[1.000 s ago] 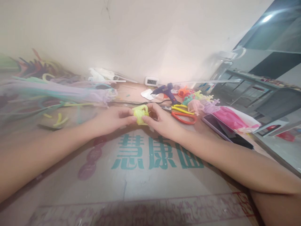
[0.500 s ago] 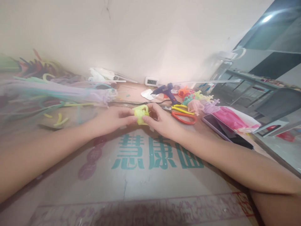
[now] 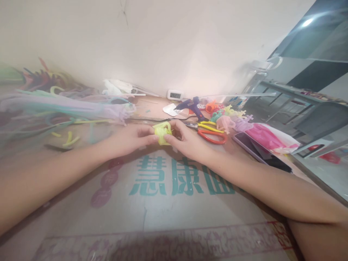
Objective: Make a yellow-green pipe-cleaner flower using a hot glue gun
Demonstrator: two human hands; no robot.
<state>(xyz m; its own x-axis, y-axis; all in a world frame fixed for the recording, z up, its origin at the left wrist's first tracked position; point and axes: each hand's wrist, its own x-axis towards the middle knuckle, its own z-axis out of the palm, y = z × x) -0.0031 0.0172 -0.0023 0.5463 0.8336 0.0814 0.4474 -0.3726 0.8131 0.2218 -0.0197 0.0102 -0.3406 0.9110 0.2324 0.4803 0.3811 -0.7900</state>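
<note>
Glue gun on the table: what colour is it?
The glue gun is dark blue-purple, in the head view.

both hands [image 3: 182,137] close together, thumbs facing inward, fingers curled; forearms [image 3: 81,157] angled inward.

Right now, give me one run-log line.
left hand: gripping yellow piece | right hand: gripping same | scissors: lying beyond

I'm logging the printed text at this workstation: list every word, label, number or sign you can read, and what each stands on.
"慧康": large teal characters on the table covering; the next one is partly hidden by the right forearm.
Purple circles: characters too blurred to read.
Digital clock: digits too blurred.
Glue gun: label too small.
</note>
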